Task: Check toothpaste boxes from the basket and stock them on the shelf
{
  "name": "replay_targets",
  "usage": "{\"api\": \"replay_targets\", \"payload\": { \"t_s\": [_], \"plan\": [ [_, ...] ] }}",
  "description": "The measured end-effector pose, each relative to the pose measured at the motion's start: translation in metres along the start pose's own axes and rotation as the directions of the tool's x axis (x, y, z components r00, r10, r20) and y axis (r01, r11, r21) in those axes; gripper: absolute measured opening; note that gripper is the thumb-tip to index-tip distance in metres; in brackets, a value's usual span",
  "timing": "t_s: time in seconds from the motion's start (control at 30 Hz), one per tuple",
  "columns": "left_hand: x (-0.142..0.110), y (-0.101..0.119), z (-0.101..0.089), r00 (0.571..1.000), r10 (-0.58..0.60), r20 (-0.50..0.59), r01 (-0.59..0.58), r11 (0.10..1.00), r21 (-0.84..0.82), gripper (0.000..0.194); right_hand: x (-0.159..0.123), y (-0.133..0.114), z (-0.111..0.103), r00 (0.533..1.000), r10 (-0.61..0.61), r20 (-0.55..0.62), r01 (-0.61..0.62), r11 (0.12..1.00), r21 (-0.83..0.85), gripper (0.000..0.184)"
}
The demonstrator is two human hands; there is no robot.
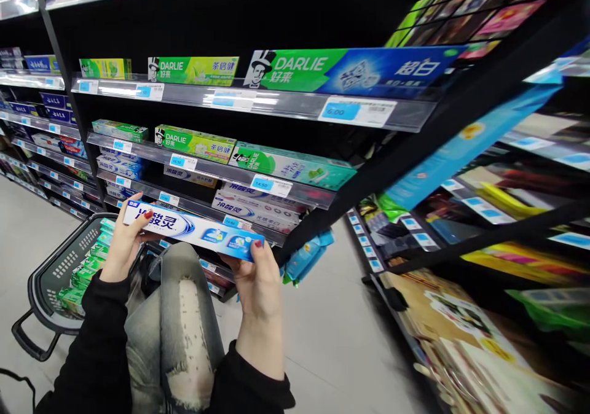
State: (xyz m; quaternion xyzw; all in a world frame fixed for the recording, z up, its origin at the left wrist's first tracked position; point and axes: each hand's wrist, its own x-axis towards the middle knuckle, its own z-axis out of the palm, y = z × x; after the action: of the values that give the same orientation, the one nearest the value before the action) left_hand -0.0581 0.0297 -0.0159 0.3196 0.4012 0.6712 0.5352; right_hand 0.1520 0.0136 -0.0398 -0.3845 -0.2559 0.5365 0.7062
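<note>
A long white and blue toothpaste box point(193, 230) is held level in front of black store shelves. My left hand point(124, 242) is closed on its left end, thumb on top. At the box's right end my right hand point(258, 279) grips it from below, fingers wrapped round the edge. Both sleeves are black. Under the box is my knee in torn grey jeans point(179, 316).
A black shopping basket point(55, 273) with several green toothpaste boxes point(90, 263) stands on the floor at the left. Shelves point(258, 104) of toothpaste boxes with blue price tags rise ahead. A second shelf unit point(483, 248) with packets is close on the right. Grey floor lies between.
</note>
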Motion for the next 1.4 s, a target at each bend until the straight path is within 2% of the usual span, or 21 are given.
{"api": "replay_targets", "payload": {
  "t_s": [0.1,0.27,0.83,1.07,1.13,1.23,1.3,1.4],
  "plan": [
    [0.001,-0.001,0.0,1.0,-0.008,0.001,0.008,1.0,0.011,0.072,0.0,-0.001,-0.001,1.0,-0.012,0.026,0.011,0.999,0.035,0.059],
    [0.001,0.001,-0.001,1.0,0.004,-0.029,-0.004,1.0,-0.008,0.072,-0.002,-0.001,-0.003,0.994,-0.033,0.103,0.029,0.999,0.046,0.053],
    [0.002,0.004,-0.005,1.0,-0.03,-0.01,0.03,0.999,0.011,0.065,-0.004,-0.002,-0.001,0.997,-0.012,0.08,0.008,0.999,0.051,0.057],
    [0.008,-0.001,-0.015,1.0,-0.018,0.011,0.018,1.0,0.011,0.065,-0.005,-0.002,-0.006,0.99,-0.015,0.139,0.011,0.999,0.033,0.06],
    [0.008,0.0,-0.019,0.999,-0.005,0.035,0.005,1.0,-0.005,0.07,-0.006,-0.004,-0.009,0.984,-0.004,0.18,0.003,1.0,0.005,0.062],
    [0.006,0.004,-0.025,0.991,0.009,0.134,-0.005,1.0,-0.025,0.076,-0.007,-0.006,-0.011,0.981,0.002,0.193,0.006,0.999,-0.04,0.063],
    [0.003,0.008,-0.027,0.982,0.014,0.189,-0.011,1.0,-0.018,0.078,-0.006,-0.007,-0.009,0.986,-0.015,0.164,0.024,0.998,-0.056,0.061],
    [0.002,0.011,-0.026,0.984,0.029,0.175,-0.032,0.999,0.013,0.075,-0.005,-0.006,-0.004,0.995,-0.043,0.086,0.049,0.996,-0.076,0.059]
  ]
}}
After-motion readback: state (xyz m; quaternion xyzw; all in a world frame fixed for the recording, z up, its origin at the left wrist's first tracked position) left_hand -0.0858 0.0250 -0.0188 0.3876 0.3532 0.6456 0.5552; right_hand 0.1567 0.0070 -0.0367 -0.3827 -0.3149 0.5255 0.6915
